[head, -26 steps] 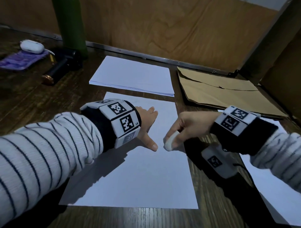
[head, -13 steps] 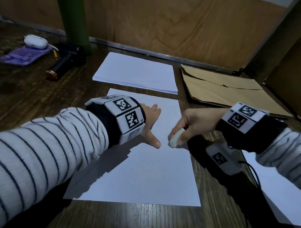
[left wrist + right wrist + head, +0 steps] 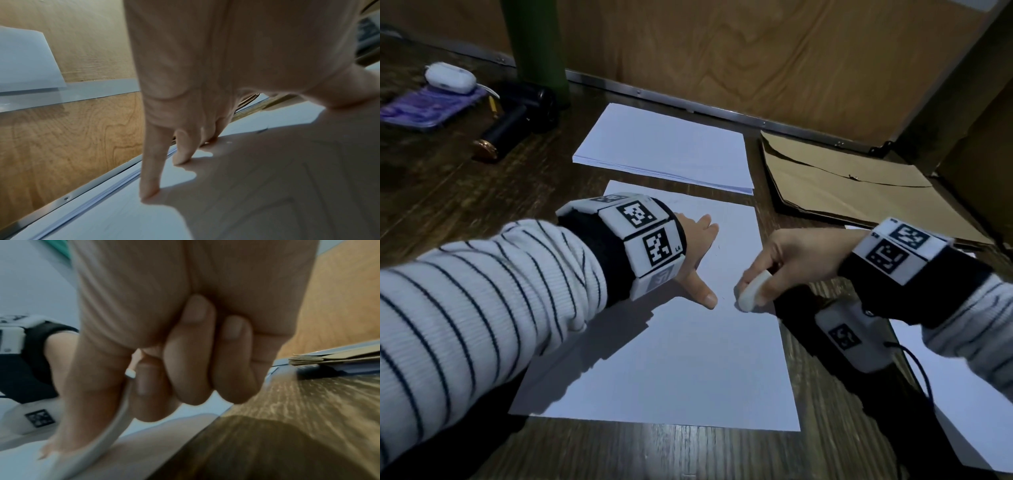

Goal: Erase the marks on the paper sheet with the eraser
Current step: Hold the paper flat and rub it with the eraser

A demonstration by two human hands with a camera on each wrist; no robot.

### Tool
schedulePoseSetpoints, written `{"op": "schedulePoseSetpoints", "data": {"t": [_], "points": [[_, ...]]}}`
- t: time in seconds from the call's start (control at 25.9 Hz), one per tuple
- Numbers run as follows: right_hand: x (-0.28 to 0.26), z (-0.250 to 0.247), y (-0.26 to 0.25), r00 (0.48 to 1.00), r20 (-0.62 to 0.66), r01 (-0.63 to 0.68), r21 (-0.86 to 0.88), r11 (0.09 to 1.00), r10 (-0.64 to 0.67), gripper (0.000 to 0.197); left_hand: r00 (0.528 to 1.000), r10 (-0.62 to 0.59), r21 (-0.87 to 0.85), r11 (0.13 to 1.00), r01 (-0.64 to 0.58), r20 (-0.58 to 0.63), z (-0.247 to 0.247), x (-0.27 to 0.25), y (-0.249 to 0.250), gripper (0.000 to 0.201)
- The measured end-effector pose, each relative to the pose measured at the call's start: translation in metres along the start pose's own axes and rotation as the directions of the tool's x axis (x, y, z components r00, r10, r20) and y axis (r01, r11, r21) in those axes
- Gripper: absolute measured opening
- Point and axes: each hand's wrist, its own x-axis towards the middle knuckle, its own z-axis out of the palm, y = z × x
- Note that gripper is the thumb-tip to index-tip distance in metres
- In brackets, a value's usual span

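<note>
Since a second ago my right hand (image 3: pixel 796 260), pinching the eraser (image 3: pixel 751 294), barely shifted on the paper sheet (image 3: pixel 688 359) beside my flat, pressing left hand (image 3: pixel 697 253); faint marks (image 3: pixel 719 247) beyond the grip remain.

Probably an office desk: paper stack (image 3: pixel 664 150), brown envelope (image 3: pixel 859 195), wood panelling.

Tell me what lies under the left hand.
The left hand rests flat, fingers spread, on the paper sheet, which lies on the wooden table. Whether pencil marks lie beneath the palm cannot be seen; the hand covers that patch.
</note>
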Motion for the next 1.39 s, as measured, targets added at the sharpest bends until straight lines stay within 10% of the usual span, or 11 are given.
{"op": "schedulePoseSetpoints", "data": {"t": [0.23, 0.46, 0.73, 0.96, 1.2, 1.39], "points": [[0.026, -0.018, -0.005, 0.928, -0.368, 0.036, -0.066, 0.997, -0.058, 0.006, 0.999, 0.035, -0.013, 0.999, -0.035, -0.026, 0.000, 0.001, -0.001, 0.109], [0.001, -0.002, 0.009, 1.000, -0.030, -0.002, -0.012, 1.000, 0.002, 0.023, 1.000, -0.006, 0.007, 1.000, 0.006, 0.003, 0.000, 0.001, 0.001, 0.115], [0.029, -0.017, -0.006, 0.915, -0.399, 0.027, -0.095, 0.995, -0.063, 0.010, 0.997, 0.052, -0.039, 0.998, -0.055, -0.063, 0.004, 0.002, -0.004, 0.110], [-0.001, -0.002, 0.005, 1.000, 0.028, 0.005, 0.024, 1.000, -0.006, 0.022, 1.000, 0.020, -0.003, 1.000, -0.020, -0.019, 0.006, 0.005, -0.004, 0.118], [0.025, -0.017, -0.002, 0.935, -0.353, 0.038, -0.017, 0.999, -0.042, 0.014, 0.999, 0.043, -0.047, 0.998, -0.044, -0.019, 0.003, 0.000, -0.001, 0.116], [0.005, -0.007, 0.009, 0.994, -0.114, 0.001, -0.026, 1.000, -0.004, 0.021, 1.000, 0.001, -0.008, 1.000, -0.001, 0.009, 0.003, 0.003, -0.001, 0.119]]}}
